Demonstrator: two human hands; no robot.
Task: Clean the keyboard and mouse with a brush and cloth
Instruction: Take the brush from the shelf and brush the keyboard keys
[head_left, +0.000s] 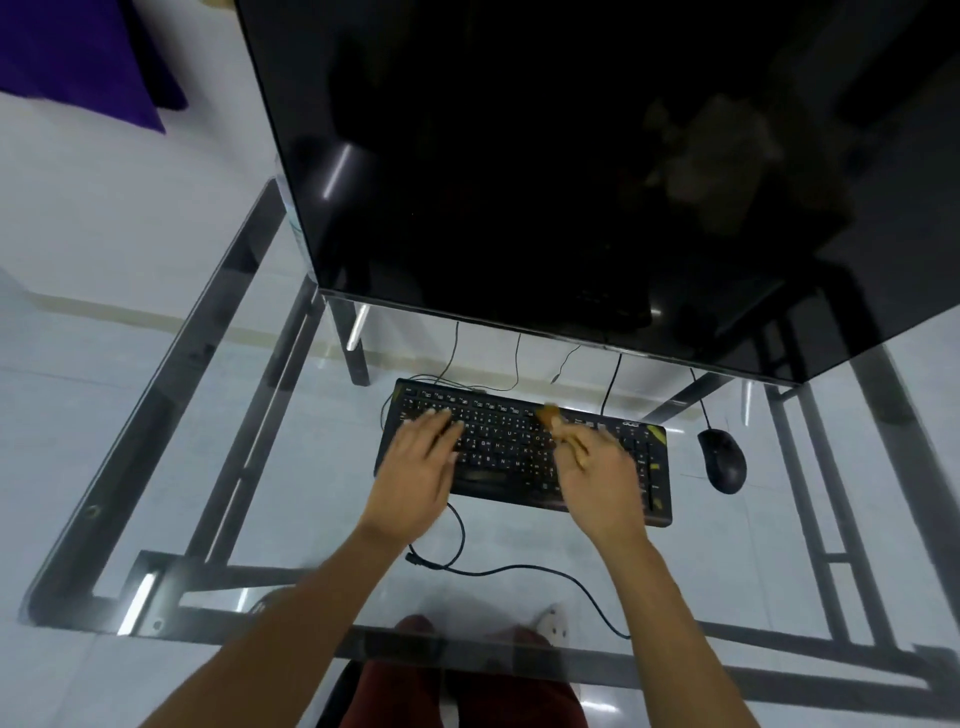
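Pale tiled floor seen through a glass desk (156, 467) on a dark metal frame, with a large black monitor (571, 182) filling the top of the view, screen dark. Just below the monitor's lower edge, a black keyboard (519, 452) lying flat on the glass, slightly angled, yellow marks at its right corners. To its right, apart from it, a black mouse (722, 460) with its cable running up under the monitor. Over the keyboard's left half, left hand (421, 467) laid flat, fingers straight and spread on the keys (pressing or merely resting, hard to say). Over the right half, right hand (597, 478) gripping the handle of a wooden brush (550, 415), bristle end blurred and pointing at the upper key rows. A loose black cable (498, 569) curling on the glass in front of the keyboard. No cloth seen anywhere. Dark red trousers and a light slipper visible through the glass at the bottom.
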